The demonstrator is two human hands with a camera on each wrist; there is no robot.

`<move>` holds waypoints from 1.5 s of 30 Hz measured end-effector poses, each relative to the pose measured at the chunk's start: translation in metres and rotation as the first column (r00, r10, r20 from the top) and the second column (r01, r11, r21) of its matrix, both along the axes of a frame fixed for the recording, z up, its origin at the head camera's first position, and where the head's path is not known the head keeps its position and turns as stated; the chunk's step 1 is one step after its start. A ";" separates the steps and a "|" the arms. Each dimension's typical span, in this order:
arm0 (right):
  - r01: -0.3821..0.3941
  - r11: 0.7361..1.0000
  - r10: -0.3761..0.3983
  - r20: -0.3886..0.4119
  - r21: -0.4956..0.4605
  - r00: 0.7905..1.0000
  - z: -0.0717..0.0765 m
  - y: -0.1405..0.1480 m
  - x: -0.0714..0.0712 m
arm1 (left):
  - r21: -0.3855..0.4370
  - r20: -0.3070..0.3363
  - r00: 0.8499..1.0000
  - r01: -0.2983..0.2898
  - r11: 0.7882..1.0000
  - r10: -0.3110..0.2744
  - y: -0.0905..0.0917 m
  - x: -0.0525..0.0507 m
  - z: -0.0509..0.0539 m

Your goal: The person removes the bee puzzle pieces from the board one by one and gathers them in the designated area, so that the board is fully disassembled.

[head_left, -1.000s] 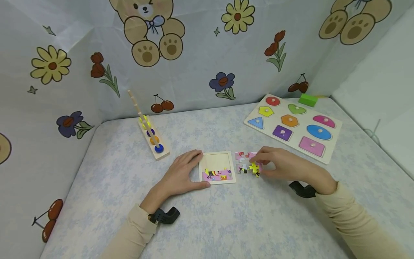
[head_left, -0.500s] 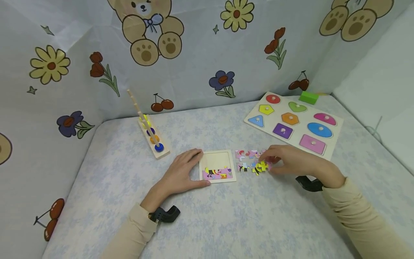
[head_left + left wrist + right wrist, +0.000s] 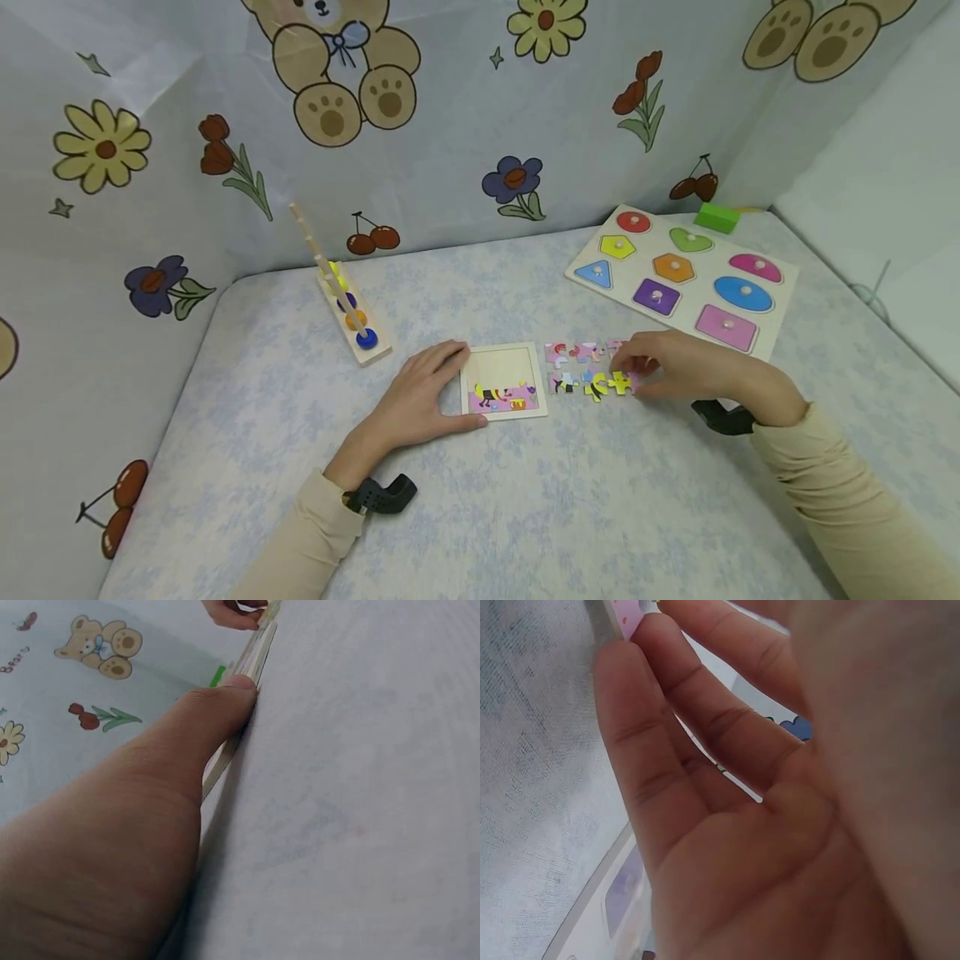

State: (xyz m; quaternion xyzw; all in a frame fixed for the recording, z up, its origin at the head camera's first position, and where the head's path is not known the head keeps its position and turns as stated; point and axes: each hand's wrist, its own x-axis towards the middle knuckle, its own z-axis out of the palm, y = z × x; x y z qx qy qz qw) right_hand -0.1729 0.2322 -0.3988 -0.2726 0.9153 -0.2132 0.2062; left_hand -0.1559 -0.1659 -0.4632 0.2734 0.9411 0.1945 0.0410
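The left hand [image 3: 422, 402] grips the left side of a small wooden puzzle frame [image 3: 540, 379], fingers at its upper corner and thumb at its lower one. Pink pieces with a bee picture fill the frame's lower part; bare wood shows above. Just right of the frame lie several loose pieces [image 3: 562, 382] in two rows. At their right end, the right hand [image 3: 686, 367] pinches a pink-and-yellow piece [image 3: 621, 383] low on the table. In the right wrist view, a pink piece edge [image 3: 627, 615] shows at the fingertips. The left wrist view shows the thumb [image 3: 217, 705] against the frame's edge.
A shape board [image 3: 628, 289] with knobbed pieces lies at the back right, near the right hand, with a green block [image 3: 717, 218] behind it. At the back left stands a wooden peg stand [image 3: 374, 353] with coloured beads. A patterned cloth hangs behind the table.
The right hand has moved right, sliding a yellow-marked piece away from another yellow-and-black one. More of the loose pieces now show. The left hand has stayed at the frame.
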 end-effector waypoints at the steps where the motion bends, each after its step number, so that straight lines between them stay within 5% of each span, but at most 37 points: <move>1: 0.001 1.000 -0.001 0.001 0.001 1.000 0.000 0.000 0.000 | 0.000 -0.002 1.000 0.000 1.000 0.000 0.000 0.000 0.000; 13: 0.026 1.000 -0.026 0.017 0.004 1.000 0.007 0.003 0.000 | 0.007 -0.007 1.000 0.005 1.000 -0.005 0.001 -0.002 0.005; 28: 0.027 0.999 -0.029 -0.094 -0.020 0.995 0.013 -0.013 -0.005 | 0.008 -0.022 1.000 0.007 1.000 -0.007 -0.002 -0.005 0.008; 45: 0.022 0.996 -0.038 -0.190 -0.089 0.981 0.010 -0.042 -0.003 | 0.022 -0.011 1.000 0.015 1.000 -0.015 -0.001 0.000 -0.001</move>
